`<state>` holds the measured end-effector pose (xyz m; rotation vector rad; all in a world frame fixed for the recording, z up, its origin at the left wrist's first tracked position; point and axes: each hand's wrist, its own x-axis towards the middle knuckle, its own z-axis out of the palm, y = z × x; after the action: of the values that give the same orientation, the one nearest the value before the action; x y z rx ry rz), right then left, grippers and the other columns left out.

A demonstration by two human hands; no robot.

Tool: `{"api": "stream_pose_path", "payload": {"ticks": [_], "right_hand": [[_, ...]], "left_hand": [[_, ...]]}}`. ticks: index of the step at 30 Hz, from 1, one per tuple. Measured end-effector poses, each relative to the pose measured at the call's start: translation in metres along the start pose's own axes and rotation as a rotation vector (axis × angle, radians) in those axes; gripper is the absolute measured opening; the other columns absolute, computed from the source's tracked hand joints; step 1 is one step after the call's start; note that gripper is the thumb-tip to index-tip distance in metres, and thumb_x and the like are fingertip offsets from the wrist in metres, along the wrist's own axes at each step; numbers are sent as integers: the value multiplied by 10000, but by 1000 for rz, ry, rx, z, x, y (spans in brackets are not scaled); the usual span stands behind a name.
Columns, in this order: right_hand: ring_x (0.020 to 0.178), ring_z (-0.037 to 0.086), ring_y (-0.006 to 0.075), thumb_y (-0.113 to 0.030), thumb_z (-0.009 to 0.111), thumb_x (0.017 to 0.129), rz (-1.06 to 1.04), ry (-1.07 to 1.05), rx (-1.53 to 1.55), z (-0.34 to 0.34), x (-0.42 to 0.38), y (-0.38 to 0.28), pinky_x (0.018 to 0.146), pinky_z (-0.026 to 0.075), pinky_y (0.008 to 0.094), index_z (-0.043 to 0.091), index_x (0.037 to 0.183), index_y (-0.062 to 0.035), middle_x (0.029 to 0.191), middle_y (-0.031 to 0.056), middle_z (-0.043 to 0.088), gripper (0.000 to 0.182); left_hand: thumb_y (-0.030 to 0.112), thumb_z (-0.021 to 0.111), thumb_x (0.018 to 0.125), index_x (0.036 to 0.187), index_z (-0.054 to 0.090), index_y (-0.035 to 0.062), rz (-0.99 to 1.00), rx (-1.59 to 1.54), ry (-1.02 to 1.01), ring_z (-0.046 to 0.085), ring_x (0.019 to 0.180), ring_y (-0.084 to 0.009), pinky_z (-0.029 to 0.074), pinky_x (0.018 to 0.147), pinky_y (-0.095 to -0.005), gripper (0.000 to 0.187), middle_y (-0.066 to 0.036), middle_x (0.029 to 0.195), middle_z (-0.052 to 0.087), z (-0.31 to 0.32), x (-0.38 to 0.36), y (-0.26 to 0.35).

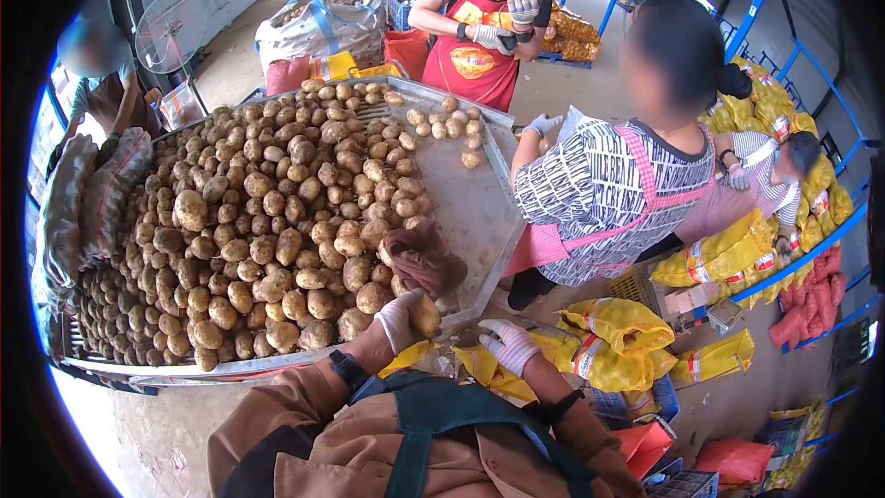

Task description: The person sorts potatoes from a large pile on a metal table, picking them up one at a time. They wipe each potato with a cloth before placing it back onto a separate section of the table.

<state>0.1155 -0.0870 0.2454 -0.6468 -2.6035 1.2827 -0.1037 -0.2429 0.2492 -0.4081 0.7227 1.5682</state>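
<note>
So the left hand (398,325), in a striped work glove, is curled around one potato (424,317), right by the near edge of the metal table (472,207), with the big potato heap (277,231) just beyond it. The right hand (513,348) is loosely open, fingers a bit apart, and I can't see anything in it; it's over the yellow mesh sacks (489,371), but can't tell if it's touching them. My two cents: thumb and fingers well around the potato's middle, since a dusty, rounded thing like that could slip in a glove. Firm but not squeezing, imo, so the skin doesn't scuff. I'd also keep that wrist clear of the brown cloth (419,258) lying against the heap, and the free hand relaxed and close by, as a backstop.
</note>
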Motion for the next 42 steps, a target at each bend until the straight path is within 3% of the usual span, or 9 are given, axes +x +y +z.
{"api": "stream_pose_path", "payload": {"ticks": [5, 10, 13, 16, 25, 34, 37, 39, 42], "right_hand": [[1003, 658, 350, -230, 694, 903, 28, -1, -9, 7, 2, -7, 889, 516, 391, 655, 1159, -24, 1098, 200, 678, 332], [1002, 651, 362, -252, 674, 917, 37, -7, -17, 13, 9, -24, 882, 517, 391, 660, 1136, -31, 1098, 201, 674, 312], [990, 649, 364, -247, 666, 921, 29, -8, -42, 19, 14, -28, 874, 518, 391, 662, 1123, -36, 1085, 200, 674, 292], [979, 658, 335, -203, 670, 908, 14, -32, -63, 25, 20, -22, 858, 525, 373, 657, 1154, -38, 1088, 189, 673, 297], [952, 665, 285, -124, 666, 901, -84, -9, -14, 38, 39, -21, 855, 528, 349, 652, 1147, -29, 1080, 168, 678, 265], [950, 670, 277, -137, 675, 903, -22, -19, -15, 30, 42, -36, 862, 524, 341, 656, 1168, -31, 1079, 167, 688, 285], [980, 670, 270, -161, 672, 918, -24, -8, 1, 39, 40, -24, 881, 518, 344, 650, 1191, -48, 1068, 175, 692, 296], [989, 666, 271, -168, 673, 919, -10, -50, -64, 36, 41, -25, 888, 516, 349, 645, 1206, -61, 1068, 174, 693, 307], [924, 682, 269, -156, 675, 909, -67, 58, -47, 21, 41, -57, 861, 529, 350, 677, 1141, -60, 1010, 162, 709, 251]], "left_hand": [[295, 564, 976, 958, 587, 75, -34, 17, 42, 618, 770, -282, 523, 737, -434, 221, -97, 840, 636, 3, -5, 3], [305, 576, 975, 957, 594, 82, -33, 20, 58, 602, 749, -270, 517, 743, -446, 224, -87, 825, 622, -10, -7, 13], [327, 580, 971, 904, 584, 118, -23, 9, 70, 581, 741, -268, 484, 842, -525, 219, -50, 787, 604, -20, -5, 18], [297, 602, 963, 960, 602, 87, -22, -26, 81, 598, 794, -260, 507, 780, -444, 209, -67, 860, 622, -12, -18, 24], [298, 605, 961, 1011, 592, 86, 19, -39, 110, 596, 836, -272, 493, 843, -465, 219, -81, 903, 620, -19, -22, 41], [341, 491, 1009, 1208, 577, 48, -110, -66, -83, 600, 1107, -329, 419, 1053, -520, 365, -145, 1174, 653, 6, -62, 61], [313, 466, 1000, 1242, 543, 40, -25, -60, -78, 590, 1074, -338, 466, 969, -533, 373, -165, 1191, 628, -11, -48, 58], [265, 463, 991, 1235, 541, 34, -35, -113, -98, 586, 1078, -344, 463, 972, -525, 345, -172, 1189, 626, -13, -44, 58], [271, 464, 996, 1233, 538, 38, -7, -67, -113, 588, 1100, -343, 456, 990, -528, 340, -169, 1193, 626, -11, -45, 60]]}}
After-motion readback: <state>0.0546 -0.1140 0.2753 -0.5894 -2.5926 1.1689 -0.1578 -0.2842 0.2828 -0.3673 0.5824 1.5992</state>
